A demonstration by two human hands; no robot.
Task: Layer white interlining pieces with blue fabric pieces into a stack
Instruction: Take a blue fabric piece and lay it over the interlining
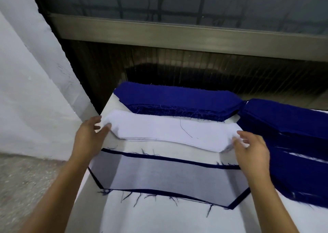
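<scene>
A pile of white interlining pieces [170, 133] lies across the middle of the white table [159, 218]. My left hand [90, 135] touches the pile's left end with loosely bent fingers. At the pile's right end, my right hand [252, 151] has its fingertips on the edge. Whether either hand pinches a piece cannot be told. In front of the pile lies the layered stack [166, 177]: a thin white interlining piece on top of a blue piece whose edges show all round. Behind the pile sits a thick stack of blue fabric pieces [175, 101].
More blue fabric [292, 144] is spread along the table's right side. A white wall [26, 90] and a speckled floor [26, 179] are to the left. A window frame [177, 34] and a dark panel run behind the table.
</scene>
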